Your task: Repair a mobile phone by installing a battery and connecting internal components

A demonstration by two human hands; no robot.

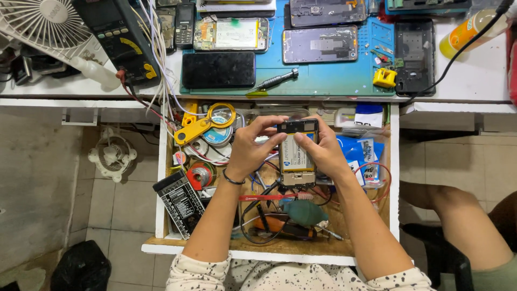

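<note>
An opened phone (297,155) with its back cover off and the battery showing is held over an open drawer (161,178). My left hand (249,146) grips its left edge, thumb and forefinger pinching near the top corner. My right hand (322,148) holds the right edge, fingers curled over the top. The phone stands upright in the view, camera end away from me.
The drawer holds solder reels, a yellow magnifier (207,121), wires, a green blower bulb (305,212) and blue packets. On the desk above lies a blue mat (323,81) with several phones, a screwdriver (276,80) and a multimeter (119,37). A fan (46,21) stands far left.
</note>
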